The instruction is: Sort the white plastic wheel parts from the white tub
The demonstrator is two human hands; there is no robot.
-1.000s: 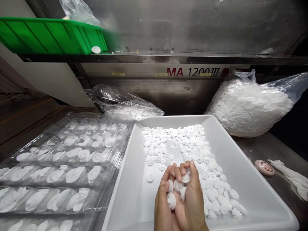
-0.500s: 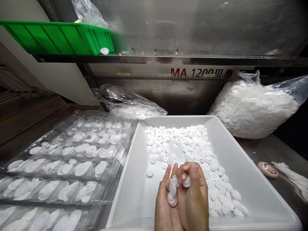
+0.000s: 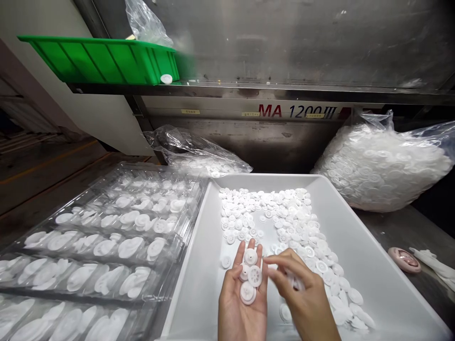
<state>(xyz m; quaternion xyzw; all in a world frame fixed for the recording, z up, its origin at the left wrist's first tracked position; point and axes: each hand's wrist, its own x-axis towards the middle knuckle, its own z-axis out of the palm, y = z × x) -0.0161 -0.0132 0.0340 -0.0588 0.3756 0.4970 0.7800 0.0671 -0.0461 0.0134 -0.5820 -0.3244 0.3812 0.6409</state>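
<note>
My left hand (image 3: pixel 241 298) lies palm up over the near end of the white tray (image 3: pixel 359 246), fingers stretched out, with several small white plastic discs (image 3: pixel 250 277) resting on its fingers. My right hand (image 3: pixel 302 293) is just to its right, fingers curled, thumb and forefinger reaching toward the discs on the left hand; a white disc shows under its fingers. Many more loose white discs (image 3: pixel 291 222) cover the far and right parts of the tray.
Clear blister trays (image 3: pixel 117 237) filled with rows of white discs lie to the left. A full plastic bag of discs (image 3: pixel 384 166) sits at the right, a flatter bag (image 3: pixel 199 154) behind the tray. A green bin (image 3: pixel 103 59) stands on the shelf above. A pink object (image 3: pixel 404 259) and white glove (image 3: pixel 435 267) lie at far right.
My hands have come apart: the left opened flat with the discs laid out on it, and the right drew off to the right.
</note>
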